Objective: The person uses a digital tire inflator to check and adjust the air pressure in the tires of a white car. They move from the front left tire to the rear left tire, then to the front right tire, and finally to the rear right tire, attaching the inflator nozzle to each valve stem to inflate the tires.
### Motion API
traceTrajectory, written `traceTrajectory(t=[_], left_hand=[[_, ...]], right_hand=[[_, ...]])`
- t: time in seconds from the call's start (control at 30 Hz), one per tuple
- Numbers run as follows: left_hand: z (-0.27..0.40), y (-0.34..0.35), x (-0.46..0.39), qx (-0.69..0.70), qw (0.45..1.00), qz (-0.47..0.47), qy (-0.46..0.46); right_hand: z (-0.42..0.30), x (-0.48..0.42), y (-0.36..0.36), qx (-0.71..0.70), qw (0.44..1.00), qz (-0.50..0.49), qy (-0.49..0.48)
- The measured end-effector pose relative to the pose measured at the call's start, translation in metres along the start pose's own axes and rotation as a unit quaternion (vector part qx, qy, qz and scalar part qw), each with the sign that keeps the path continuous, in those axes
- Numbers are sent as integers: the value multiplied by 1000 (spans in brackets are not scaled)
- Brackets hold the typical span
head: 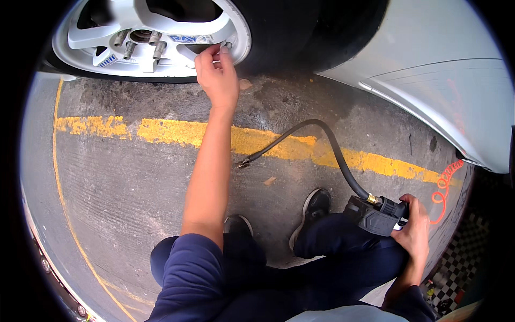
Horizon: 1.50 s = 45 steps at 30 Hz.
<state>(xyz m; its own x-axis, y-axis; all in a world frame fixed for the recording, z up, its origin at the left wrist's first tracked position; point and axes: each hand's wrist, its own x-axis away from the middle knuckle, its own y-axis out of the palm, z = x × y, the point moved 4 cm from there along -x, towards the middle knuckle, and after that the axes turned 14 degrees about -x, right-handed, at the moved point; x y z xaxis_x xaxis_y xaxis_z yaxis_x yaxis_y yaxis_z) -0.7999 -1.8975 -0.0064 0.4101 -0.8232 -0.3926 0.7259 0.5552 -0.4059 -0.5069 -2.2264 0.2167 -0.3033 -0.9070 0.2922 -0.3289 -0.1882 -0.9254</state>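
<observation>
My left hand reaches up to the rim of a white alloy wheel, its fingertips at the tyre valve. Whether a cap is between the fingers cannot be told. The wheel carries a black tyre. On the right, by my knee, my right hand grips a black tyre inflator. From its brass fitting a black rubber hose arches over the ground to a metal chuck, which is apart from the valve, right of my left forearm.
A coiled orange air hose runs down at the right beneath the silver car's body. A worn yellow line crosses the concrete floor. My black shoes stand below it. Parked vehicles show at the far lower left.
</observation>
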Motion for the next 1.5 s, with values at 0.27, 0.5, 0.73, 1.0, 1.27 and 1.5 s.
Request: traceTrajectory(t=[0.27, 0.5, 0.73, 1.0, 1.27, 1.5], left_hand=[[16, 3, -18, -94, 989, -13, 115], [13, 2, -18, -79, 990, -6, 118], [4, -1, -7, -50, 996, -29, 69], [1, -5, 2, -50, 994, 29, 87], [-3, 0, -5, -19, 997, -64, -37], [-6, -1, -9, -38, 999, -5, 35]], right_hand=[[6, 1, -3, -6, 1000, -2, -21], [5, 4, -2, -2, 1000, 2, -11], [0, 4, -1, 3, 1000, 10, -17], [2, 8, 0, 8, 1000, 7, 9], [-2, 9, 1, 11, 1000, 16, 3], [-2, 9, 1, 10, 1000, 8, 16]])
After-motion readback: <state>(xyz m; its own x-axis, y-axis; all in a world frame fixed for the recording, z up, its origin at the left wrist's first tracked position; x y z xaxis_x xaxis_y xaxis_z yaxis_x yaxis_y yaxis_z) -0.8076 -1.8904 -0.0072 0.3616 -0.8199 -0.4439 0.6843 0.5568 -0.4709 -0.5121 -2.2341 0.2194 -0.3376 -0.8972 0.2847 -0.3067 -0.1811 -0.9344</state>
